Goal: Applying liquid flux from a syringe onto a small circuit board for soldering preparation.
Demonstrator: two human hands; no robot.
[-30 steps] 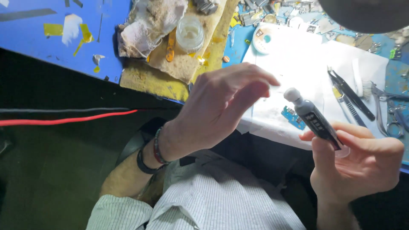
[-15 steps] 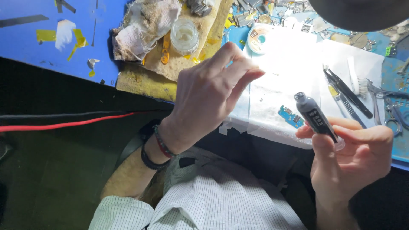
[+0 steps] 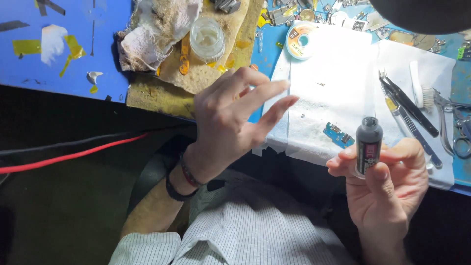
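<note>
Circuit board (image 3: 338, 135) – beside tweezers (image 3: 407, 104)

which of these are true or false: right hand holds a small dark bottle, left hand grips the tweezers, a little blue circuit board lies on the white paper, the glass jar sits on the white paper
The right hand holds a small dark bottle: true.
The left hand grips the tweezers: false, it is open and empty; the tweezers lie on the white paper.
A blue circuit board lies on the white paper: true.
The glass jar sits on the white paper: false, it rests on the tan pad.
</note>
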